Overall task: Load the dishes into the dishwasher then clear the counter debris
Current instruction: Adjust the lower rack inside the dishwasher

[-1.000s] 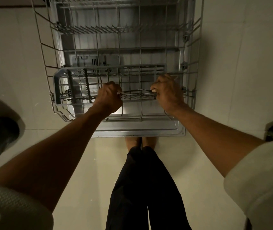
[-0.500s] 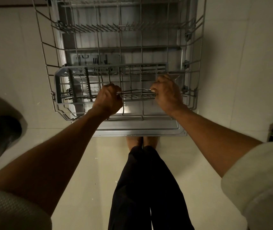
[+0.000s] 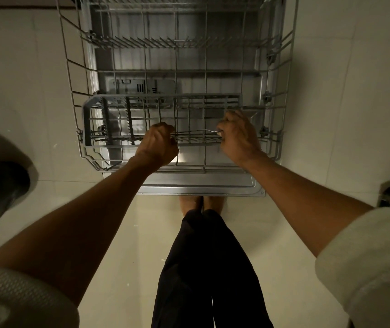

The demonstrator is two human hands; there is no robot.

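While both fists grip cutlery (image 3: 195, 133), the cutlery basket (image 3: 163, 99) sits beneath

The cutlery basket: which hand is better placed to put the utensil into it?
Probably the right hand: it pinches the utensil at one end, over the cutlery basket's right part. The left hand grips near the other end, so either could.

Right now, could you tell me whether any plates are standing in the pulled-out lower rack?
No, the lower rack shows only bare wire tines, with the grey cutlery basket at its front.
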